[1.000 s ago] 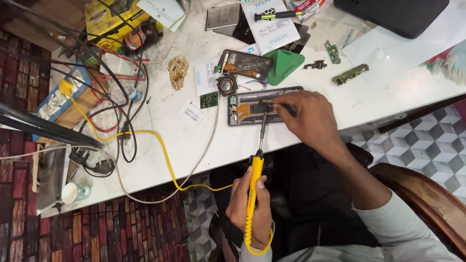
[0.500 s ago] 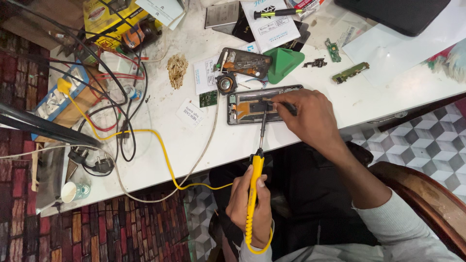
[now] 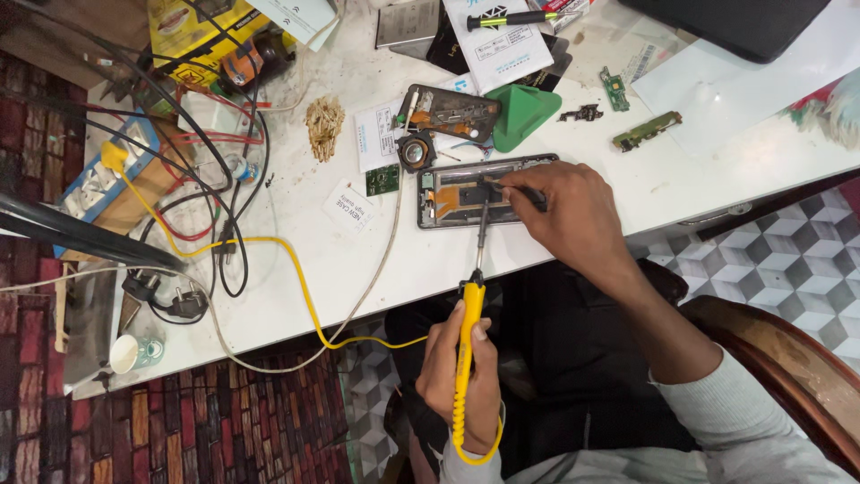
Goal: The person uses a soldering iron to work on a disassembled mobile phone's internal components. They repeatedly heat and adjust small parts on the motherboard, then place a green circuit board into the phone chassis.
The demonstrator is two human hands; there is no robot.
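Here, left hand (image 3: pixel 461 381) gripping yellow soldering iron (image 3: pixel 466 350), right hand (image 3: pixel 560 215) perhaps pinching tweezers, opened phone (image 3: pixel 457 193).

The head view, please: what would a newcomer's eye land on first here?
Probably the yellow soldering iron in the left hand at the bottom centre, its tip reaching up into the opened phone at the white table's near edge. The right hand rests on that phone, and a tangle of cables fills the left.

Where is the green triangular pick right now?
In the head view, the green triangular pick lies on the white table, up-centre, just above the opened phone frame and right of the detached phone back.
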